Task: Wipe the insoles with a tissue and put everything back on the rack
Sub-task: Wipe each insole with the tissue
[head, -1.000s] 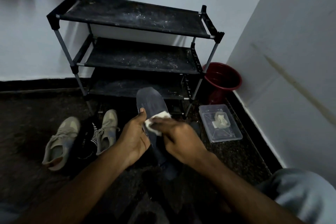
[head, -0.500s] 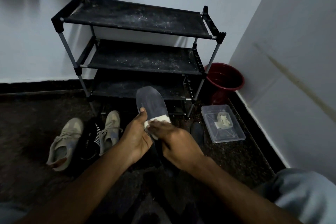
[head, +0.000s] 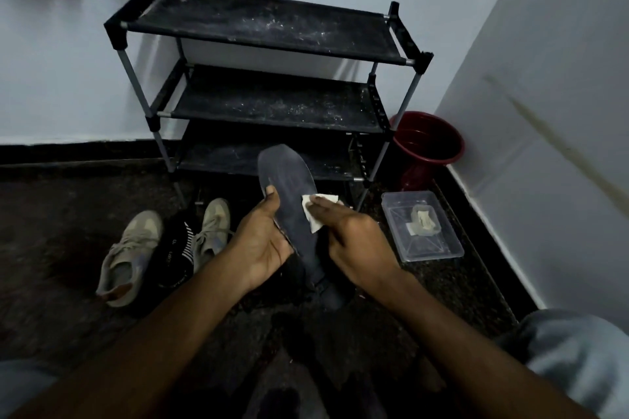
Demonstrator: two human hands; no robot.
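Note:
A dark grey insole stands tilted in front of me, toe end up, over the bottom shelf of the black three-shelf rack. My left hand grips its left edge, thumb on top. My right hand presses a white tissue against the insole's right side. Two beige sneakers lie on the dark floor to the left, with a black striped sock between them. Another dark insole or shoe part lies under my hands.
A dark red bucket stands in the corner right of the rack. A clear plastic box with folded tissue inside lies on the floor beside it. White walls close the back and right. My knee is at lower right.
The insole has tipped slightly left and the tissue has slid to its right edge. The view has shifted, so the rack sits lower and more central.

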